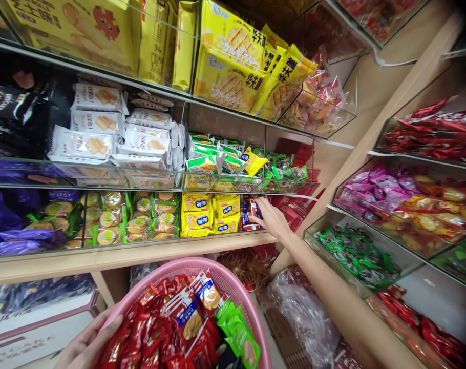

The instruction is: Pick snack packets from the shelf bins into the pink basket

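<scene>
My left hand [89,339] is closed on the left rim of a pink plastic basket [194,262]. Red wrapped snacks [133,333] fill much of it, with red-and-blue biscuit packets [189,320] on top and green packets [238,335] at the right side. My right hand [270,218] reaches into the lowest clear bin, its thumb and fingers around a small red, blue and white snack packet [252,212]. Part of this packet is hidden by the fingers. Just left of it are yellow snack packets [210,212] in the neighbouring compartment.
Clear-fronted shelf bins hold round biscuits [112,218], white packets [97,123] and yellow waffle packets [233,56]. At the right, angled bins hold green-wrapped sweets [356,251] and pink packets [379,187]. Below are a clear plastic bag [305,312] and a white box [37,328].
</scene>
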Demonstrator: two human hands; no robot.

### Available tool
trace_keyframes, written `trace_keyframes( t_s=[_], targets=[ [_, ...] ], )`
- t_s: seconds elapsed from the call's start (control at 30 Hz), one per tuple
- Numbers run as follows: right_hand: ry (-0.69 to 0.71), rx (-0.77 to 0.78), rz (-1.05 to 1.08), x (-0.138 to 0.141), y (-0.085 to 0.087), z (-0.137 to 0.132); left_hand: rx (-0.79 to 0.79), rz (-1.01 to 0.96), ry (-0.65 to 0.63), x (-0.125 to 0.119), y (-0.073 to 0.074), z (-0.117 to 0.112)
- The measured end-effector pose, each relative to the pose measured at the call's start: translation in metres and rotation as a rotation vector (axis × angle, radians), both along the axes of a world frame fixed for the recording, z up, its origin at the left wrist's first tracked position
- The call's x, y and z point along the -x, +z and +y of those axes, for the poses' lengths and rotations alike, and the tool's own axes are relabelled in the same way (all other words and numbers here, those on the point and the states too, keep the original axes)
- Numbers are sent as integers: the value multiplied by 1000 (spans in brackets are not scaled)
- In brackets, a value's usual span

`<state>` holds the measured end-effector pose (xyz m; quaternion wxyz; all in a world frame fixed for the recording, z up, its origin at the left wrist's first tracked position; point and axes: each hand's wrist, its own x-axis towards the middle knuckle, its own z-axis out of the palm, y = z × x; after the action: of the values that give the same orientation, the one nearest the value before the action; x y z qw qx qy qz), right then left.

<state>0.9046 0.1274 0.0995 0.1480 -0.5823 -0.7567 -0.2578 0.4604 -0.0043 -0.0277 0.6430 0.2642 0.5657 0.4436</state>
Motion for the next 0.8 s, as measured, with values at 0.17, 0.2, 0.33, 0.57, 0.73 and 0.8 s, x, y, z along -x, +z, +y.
trace_keyframes(
  t_s=[0.17,0.2,0.33,0.57,0.73,0.8],
  targets=[
    [87,-42,-12,6,-10,-38,43,-25,-31,4,1,2],
    [108,-50,-14,10,-12,-48,41,-13,-22,5,1,3],
    [231,-39,-45,37,-18,-90,39,14,-6,3,2,1],
    [511,31,-255,107,-32,-142,8,-121,-35,-16,24,-15],
    [625,24,-367,126,-45,-151,6,-70,-26,-19,36,-19],
    [618,37,-401,128,-48,-149,7,-78,-26,-19,37,-20]
  ],
)
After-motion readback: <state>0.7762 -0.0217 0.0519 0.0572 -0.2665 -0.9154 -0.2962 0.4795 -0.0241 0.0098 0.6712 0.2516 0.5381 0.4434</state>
